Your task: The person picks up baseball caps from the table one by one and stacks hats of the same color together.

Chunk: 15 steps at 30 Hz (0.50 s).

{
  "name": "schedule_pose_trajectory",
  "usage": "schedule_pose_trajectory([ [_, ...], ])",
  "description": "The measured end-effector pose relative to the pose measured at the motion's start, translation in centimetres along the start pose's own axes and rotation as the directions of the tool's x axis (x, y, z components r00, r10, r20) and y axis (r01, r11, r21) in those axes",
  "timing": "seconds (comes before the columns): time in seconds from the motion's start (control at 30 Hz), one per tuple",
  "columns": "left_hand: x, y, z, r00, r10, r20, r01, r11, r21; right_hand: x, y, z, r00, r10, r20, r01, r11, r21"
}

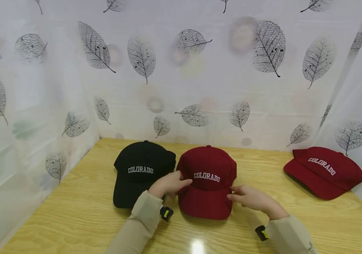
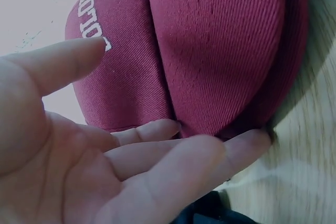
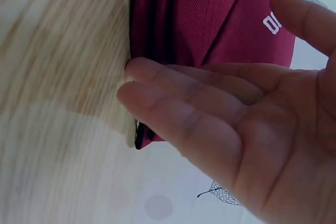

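A dark red baseball cap with white COLORADO lettering lies at the middle of the table, its brim toward me. More than one brim edge shows along its side in the right wrist view, like caps stacked together. My left hand is at the cap's left side, with fingers extended against the edge near the brim and the thumb by the lettering. On the opposite side, my right hand has its fingers fairly straight beside the brim. Neither hand curls round the cap.
Left of the red cap, close beside it, lies a black COLORADO cap, partly behind my left hand. Another dark red cap lies turned at the far right. A white leaf-patterned curtain encloses the wooden table behind and at the sides.
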<state>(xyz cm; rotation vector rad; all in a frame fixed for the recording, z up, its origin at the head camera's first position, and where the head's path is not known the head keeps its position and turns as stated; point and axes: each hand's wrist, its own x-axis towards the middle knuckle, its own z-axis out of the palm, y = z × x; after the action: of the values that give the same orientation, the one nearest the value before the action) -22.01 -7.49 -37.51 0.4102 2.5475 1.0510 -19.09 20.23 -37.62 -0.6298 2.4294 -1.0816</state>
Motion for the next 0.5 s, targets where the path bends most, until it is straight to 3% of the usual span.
schedule_pose_trajectory([
  [0.2,0.1,-0.1,0.0,1.0,0.003,0.014,-0.002,0.999,-0.04,0.3,0.5,0.1,0.998,-0.055,0.031,0.056,0.998,-0.026],
  [0.33,0.3,-0.3,0.0,1.0,-0.005,0.03,0.007,0.997,-0.078,0.4,1.0,-0.1,0.989,-0.131,0.066,0.136,0.987,-0.081],
  [0.5,0.4,-0.5,0.2,0.999,-0.002,0.035,0.005,0.997,-0.079,0.2,0.5,-0.2,0.989,-0.117,0.094,0.121,0.992,-0.04],
])
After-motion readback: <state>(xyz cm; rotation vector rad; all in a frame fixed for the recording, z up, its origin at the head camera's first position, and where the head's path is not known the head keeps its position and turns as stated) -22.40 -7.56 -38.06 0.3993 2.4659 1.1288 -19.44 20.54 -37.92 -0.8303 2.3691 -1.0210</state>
